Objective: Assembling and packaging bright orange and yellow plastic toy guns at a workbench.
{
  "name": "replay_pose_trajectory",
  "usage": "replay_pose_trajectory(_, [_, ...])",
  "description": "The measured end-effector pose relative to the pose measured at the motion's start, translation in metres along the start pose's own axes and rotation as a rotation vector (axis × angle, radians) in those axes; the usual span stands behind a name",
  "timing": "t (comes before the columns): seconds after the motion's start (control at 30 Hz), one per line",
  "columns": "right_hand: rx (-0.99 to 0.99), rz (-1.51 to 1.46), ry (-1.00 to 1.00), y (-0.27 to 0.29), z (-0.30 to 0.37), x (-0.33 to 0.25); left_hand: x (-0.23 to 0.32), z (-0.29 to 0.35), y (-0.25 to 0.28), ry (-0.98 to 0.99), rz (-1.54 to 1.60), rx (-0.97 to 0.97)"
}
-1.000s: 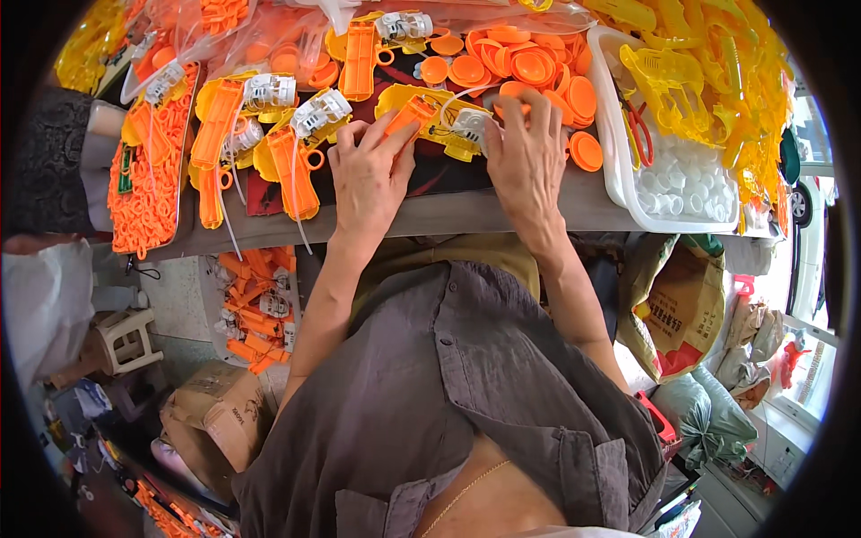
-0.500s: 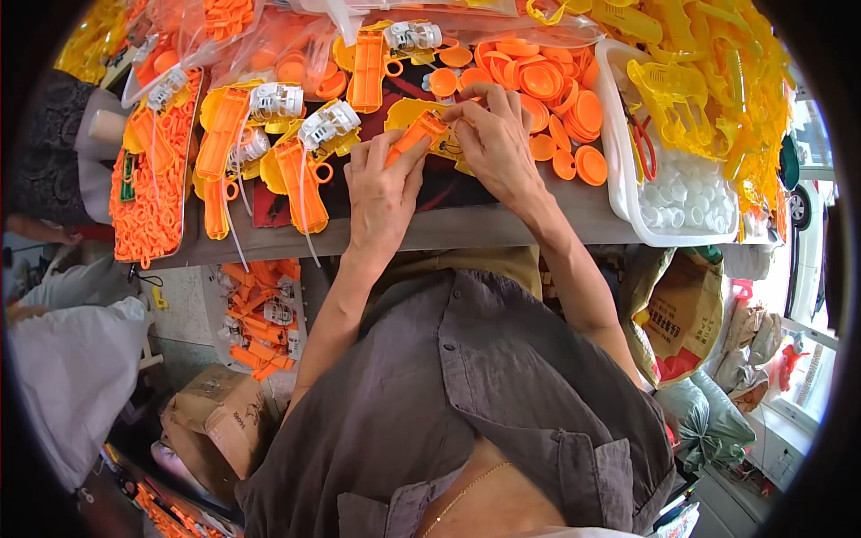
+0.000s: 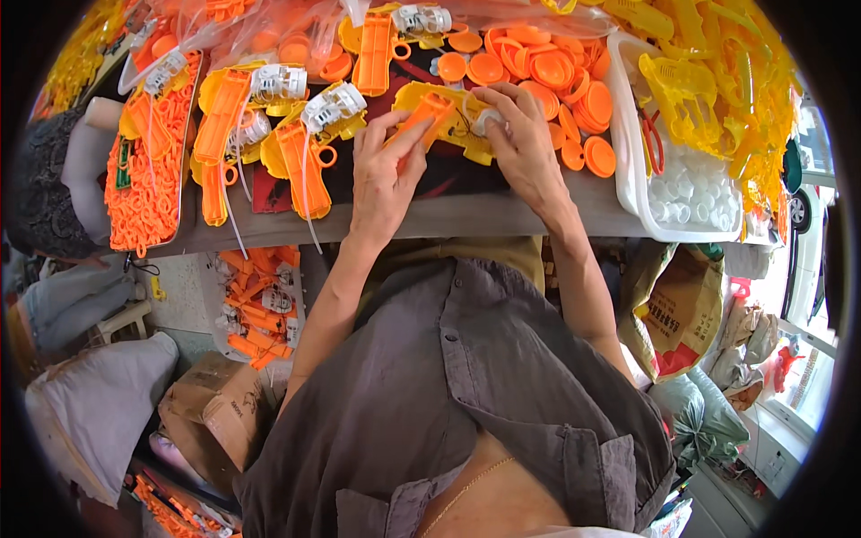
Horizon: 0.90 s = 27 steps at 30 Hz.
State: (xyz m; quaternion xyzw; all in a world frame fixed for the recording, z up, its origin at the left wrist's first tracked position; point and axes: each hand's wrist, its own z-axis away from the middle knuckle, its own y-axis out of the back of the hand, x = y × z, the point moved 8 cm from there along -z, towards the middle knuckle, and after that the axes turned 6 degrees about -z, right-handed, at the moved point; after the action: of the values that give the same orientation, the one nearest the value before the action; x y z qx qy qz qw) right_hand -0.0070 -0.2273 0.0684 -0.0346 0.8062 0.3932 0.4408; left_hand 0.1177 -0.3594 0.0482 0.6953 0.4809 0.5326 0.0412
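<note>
Between the left fingers (image 3: 375, 134) and right fingers (image 3: 513, 106) lies a yellow shell (image 3: 455, 131).

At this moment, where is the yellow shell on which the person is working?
In the head view, the yellow shell is near the top centre, between the left hand and the right hand, just below the orange discs.

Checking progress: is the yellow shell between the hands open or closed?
Open: the yellow shell shows its inside, with a white part visible by the right hand.
</note>
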Motion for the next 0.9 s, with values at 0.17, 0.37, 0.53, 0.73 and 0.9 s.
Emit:
replay_pose_trajectory(0.17, [-0.055,0.027,0.026,-0.003,0.005,-0.003,0.001,0.004,-0.001,-0.018,-0.02,0.034])
replay_pose_trajectory(0.37, [-0.052,0.04,0.057,-0.005,0.005,-0.003,0.014,0.007,0.0,-0.044,-0.073,0.121])
replay_pose_trajectory(0.53, [0.006,0.225,0.106,0.018,0.019,-0.024,0.013,0.007,-0.005,-0.042,-0.145,0.094])
replay_pose_trajectory(0.73, [-0.11,0.103,0.112,0.021,0.022,-0.007,0.012,0.0,0.001,-0.091,-0.224,-0.008])
replay_pose_trajectory(0.9, [-0.044,0.113,0.094,0.026,0.019,-0.013,-0.008,-0.005,-0.002,0.03,0.022,-0.061])
